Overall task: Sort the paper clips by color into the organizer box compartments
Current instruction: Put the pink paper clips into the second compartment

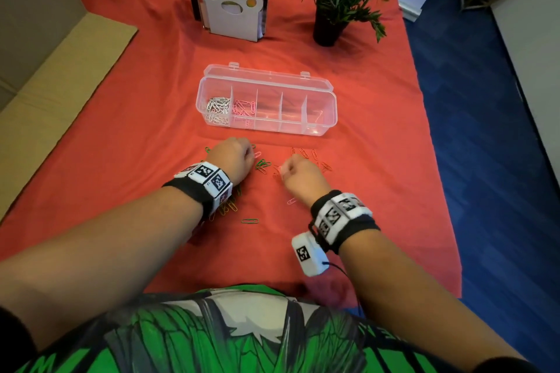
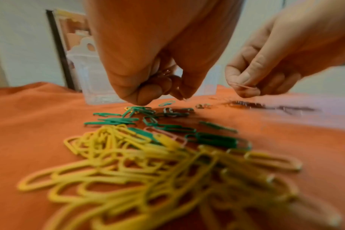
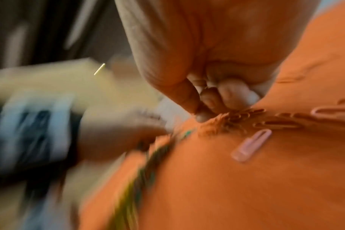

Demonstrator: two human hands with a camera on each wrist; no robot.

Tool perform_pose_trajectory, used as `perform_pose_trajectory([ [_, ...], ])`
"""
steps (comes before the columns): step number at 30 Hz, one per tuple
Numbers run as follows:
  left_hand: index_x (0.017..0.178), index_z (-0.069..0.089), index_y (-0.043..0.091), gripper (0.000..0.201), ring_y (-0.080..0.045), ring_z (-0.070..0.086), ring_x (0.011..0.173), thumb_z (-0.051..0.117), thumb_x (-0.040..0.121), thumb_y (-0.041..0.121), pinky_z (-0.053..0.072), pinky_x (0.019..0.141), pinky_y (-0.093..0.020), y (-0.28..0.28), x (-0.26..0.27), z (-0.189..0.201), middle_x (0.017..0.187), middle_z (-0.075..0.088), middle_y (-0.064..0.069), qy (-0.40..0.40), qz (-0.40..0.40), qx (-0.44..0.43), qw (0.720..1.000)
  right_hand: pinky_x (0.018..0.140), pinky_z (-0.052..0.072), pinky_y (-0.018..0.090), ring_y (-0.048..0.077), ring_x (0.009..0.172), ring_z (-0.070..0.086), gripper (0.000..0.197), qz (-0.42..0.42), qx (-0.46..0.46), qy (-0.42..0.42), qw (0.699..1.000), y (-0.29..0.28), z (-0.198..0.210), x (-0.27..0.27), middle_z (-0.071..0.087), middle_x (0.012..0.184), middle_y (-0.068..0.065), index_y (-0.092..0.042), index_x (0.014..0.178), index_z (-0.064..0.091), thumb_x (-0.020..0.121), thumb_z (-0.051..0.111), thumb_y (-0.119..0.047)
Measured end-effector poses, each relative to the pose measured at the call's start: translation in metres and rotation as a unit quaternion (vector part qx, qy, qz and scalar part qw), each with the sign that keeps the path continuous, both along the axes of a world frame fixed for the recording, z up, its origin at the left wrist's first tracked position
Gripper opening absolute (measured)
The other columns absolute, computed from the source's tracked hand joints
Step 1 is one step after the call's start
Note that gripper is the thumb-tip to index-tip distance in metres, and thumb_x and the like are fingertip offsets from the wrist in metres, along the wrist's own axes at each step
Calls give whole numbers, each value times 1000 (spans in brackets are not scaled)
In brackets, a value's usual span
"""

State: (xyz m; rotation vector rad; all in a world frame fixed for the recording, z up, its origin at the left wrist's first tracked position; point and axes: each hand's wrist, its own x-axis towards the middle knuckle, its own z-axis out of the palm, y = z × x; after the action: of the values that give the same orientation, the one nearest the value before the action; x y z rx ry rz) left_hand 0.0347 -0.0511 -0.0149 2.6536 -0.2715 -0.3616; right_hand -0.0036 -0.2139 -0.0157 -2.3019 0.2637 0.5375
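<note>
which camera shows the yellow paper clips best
The left wrist view: the yellow paper clips fill its foreground in a tangled pile, though blurred. The head view shows only a few beside the left wristband. In the right wrist view they are a yellowish smear.

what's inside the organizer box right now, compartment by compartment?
Organizer box, lid open: white paper clips in the leftmost compartment, pink paper clips in the next. The other three look empty through the clear walls, though glare near the right end could hide something.
</note>
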Motion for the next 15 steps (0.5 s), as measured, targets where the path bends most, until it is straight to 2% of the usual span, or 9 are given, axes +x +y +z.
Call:
perform_pose_trajectory([
  [1, 91, 62, 7, 18, -32, 59, 90, 49, 88, 18, 42, 77, -35, -1, 0, 3, 95, 65, -15, 17, 37, -23, 999, 64, 42, 25, 17, 69, 53, 23, -70, 74, 23, 995, -6, 0, 3, 59, 79, 2, -23, 77, 52, 85, 44, -4],
  [3, 85, 60, 8, 18, -26, 56, 80, 46, 89, 18, 42, 72, -31, -3, 2, 11, 85, 61, -9, 107, 122, -105, 981, 44, 38, 20, 11, 53, 45, 32, -184, 230, 66, 953, -18, 6, 7, 50, 69, 0, -22, 80, 55, 84, 39, 5],
  [4, 77, 57, 10, 18, -22, 55, 69, 45, 88, 17, 41, 65, -29, -4, 3, 15, 77, 57, -7, 180, 176, -185, 950, 41, 39, 18, 11, 51, 45, 31, -226, 301, 72, 924, -23, 10, 8, 47, 67, 2, -16, 82, 56, 85, 36, 8],
  [6, 63, 47, 14, 18, -12, 46, 45, 43, 81, 12, 34, 48, -21, -4, 1, 25, 63, 47, -3, 320, 259, -345, 843, 47, 46, 20, 14, 56, 51, 25, -285, 399, 65, 869, -33, 20, 11, 48, 71, 6, -8, 83, 55, 90, 35, 4],
  [8, 59, 44, 16, 6, -11, 42, 41, 41, 63, 14, 32, 46, -18, 0, -3, 33, 59, 47, -2, 401, 263, -451, 753, 51, 45, 22, 14, 58, 50, 20, -295, 420, 56, 856, -38, 23, 15, 49, 71, 4, -8, 81, 54, 92, 38, -2],
  [10, 61, 50, 13, 14, -14, 47, 45, 38, 57, 19, 39, 48, -18, 5, -4, 35, 57, 54, -4, 439, 243, -515, 695, 47, 39, 20, 10, 54, 41, 18, -247, 349, 53, 902, -37, 20, 21, 47, 68, 0, -14, 77, 54, 90, 45, -5],
  [12, 70, 58, 10, 24, -15, 53, 48, 37, 61, 17, 45, 49, -19, 5, -4, 36, 59, 60, -5, 450, 244, -545, 664, 52, 38, 21, 8, 57, 43, 18, -136, 194, 31, 971, -35, 15, 26, 51, 71, -4, -19, 75, 56, 88, 52, -8],
  [13, 73, 60, 10, 24, -14, 52, 47, 37, 67, 15, 45, 48, -18, 2, -5, 35, 59, 59, -4, 451, 243, -540, 668, 58, 40, 22, 9, 63, 48, 17, -64, 102, 3, 993, -34, 12, 28, 53, 76, -4, -19, 76, 59, 86, 52, -7],
  [15, 72, 60, 13, 20, -9, 42, 42, 42, 80, 15, 36, 42, -15, -7, -8, 33, 56, 48, -1, 428, 238, -484, 725, 71, 43, 25, 15, 78, 51, 19, 62, -50, -55, 995, -32, 6, 26, 48, 89, 1, -14, 87, 65, 82, 50, -2],
])
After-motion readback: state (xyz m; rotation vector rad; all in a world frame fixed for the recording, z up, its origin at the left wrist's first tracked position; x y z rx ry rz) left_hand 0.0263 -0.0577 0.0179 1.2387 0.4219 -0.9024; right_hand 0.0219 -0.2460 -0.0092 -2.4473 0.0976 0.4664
